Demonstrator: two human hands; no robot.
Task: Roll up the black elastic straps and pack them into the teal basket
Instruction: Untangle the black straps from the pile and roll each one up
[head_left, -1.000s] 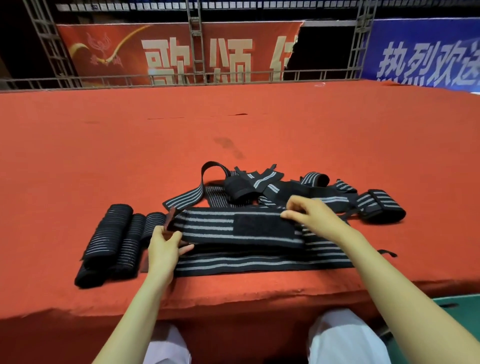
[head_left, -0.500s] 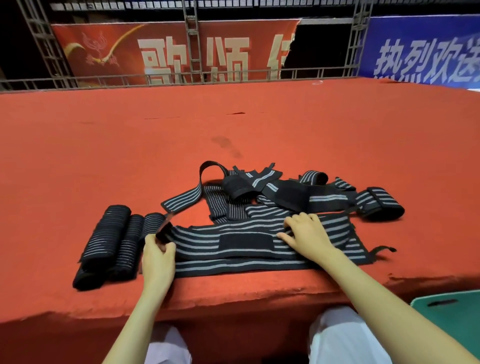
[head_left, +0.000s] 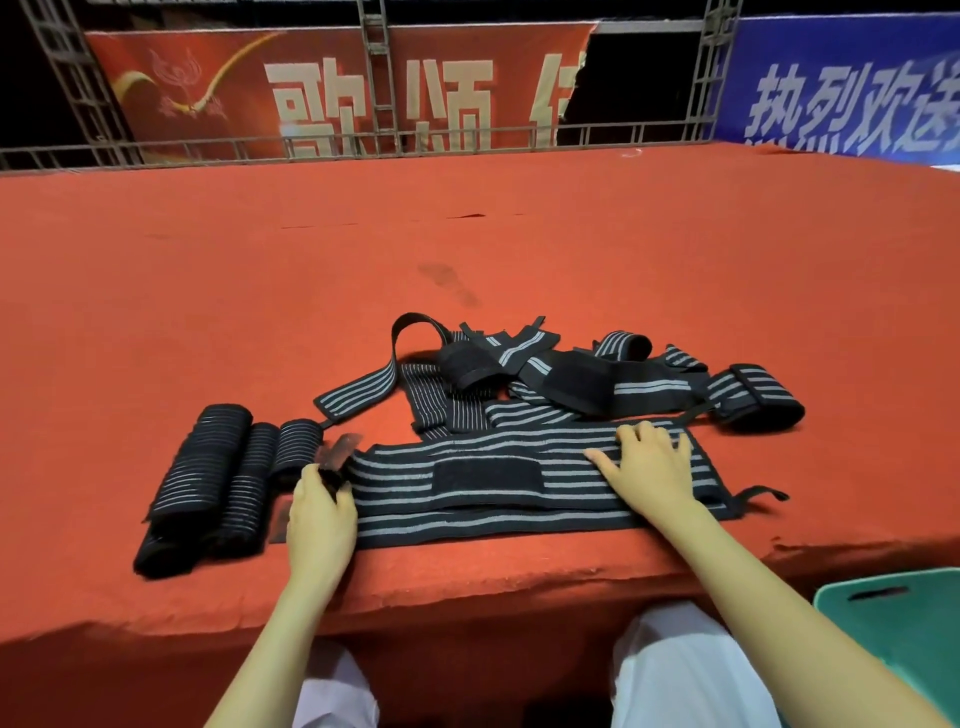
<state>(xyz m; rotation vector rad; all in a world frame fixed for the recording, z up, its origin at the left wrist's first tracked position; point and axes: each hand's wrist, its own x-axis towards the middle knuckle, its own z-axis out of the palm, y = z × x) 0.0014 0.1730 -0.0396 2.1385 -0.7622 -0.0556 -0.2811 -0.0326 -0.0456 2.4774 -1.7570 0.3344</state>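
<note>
A black elastic strap (head_left: 488, 475) with grey stripes lies flat and folded along the front edge of the red surface. My left hand (head_left: 319, 512) pinches its left end between thumb and fingers. My right hand (head_left: 647, 467) lies flat, fingers spread, on the strap's right part. Three rolled straps (head_left: 218, 478) sit side by side to the left. A tangle of loose straps (head_left: 561, 376) lies just behind the flat one. A corner of the teal basket (head_left: 904, 623) shows at the lower right, below the surface's edge.
The red carpeted surface (head_left: 467, 249) stretches far back to a metal truss rail (head_left: 374, 140) with red and blue banners. My knees in white trousers (head_left: 675, 670) are below the front edge, beside the basket.
My right hand has come down from holding the strap's upper fold and now presses flat on it. The strap has been laid flat. My left hand moved to the strap's left end.
</note>
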